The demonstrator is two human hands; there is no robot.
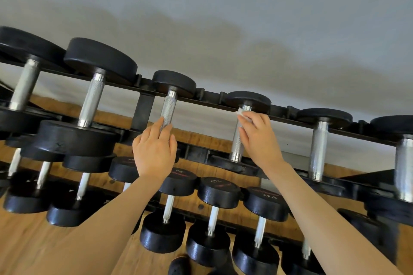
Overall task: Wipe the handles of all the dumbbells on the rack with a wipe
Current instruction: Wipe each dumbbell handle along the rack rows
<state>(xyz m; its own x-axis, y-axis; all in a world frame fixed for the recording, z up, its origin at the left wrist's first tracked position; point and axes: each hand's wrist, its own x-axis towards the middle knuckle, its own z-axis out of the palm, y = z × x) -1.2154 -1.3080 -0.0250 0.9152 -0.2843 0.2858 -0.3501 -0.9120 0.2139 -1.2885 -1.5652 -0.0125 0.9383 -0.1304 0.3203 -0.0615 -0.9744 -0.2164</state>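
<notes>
A black dumbbell rack (145, 105) runs across the view in front of a pale grey wall (223, 18), with a top tier of dumbbells whose knurled steel handles point away from the camera and a lower tier of smaller dumbbells (218, 207) over a wooden floor (26, 241). The person's right hand (259, 138) is on the handle of the fourth dumbbell from the left on the top tier (237, 145): its fingers curl round the upper part of that handle and press a white wipe (242, 115) against it, just below the far weight head (248, 98). Only a small crumpled corner of the wipe shows above the fingers; the rest is hidden under the hand. The lower part of that handle is bare and shiny down to the near weight head. The left hand (155, 152) grips the near end of the handle of the third dumbbell (168, 110), fingers and thumb wrapped round it where it meets the near head, which the hand mostly covers. Both forearms reach up from the bottom of the view. Further dumbbells with thicker handles sit on the top tier to the left (91, 100) and right (318, 149) of the two being touched.
</notes>
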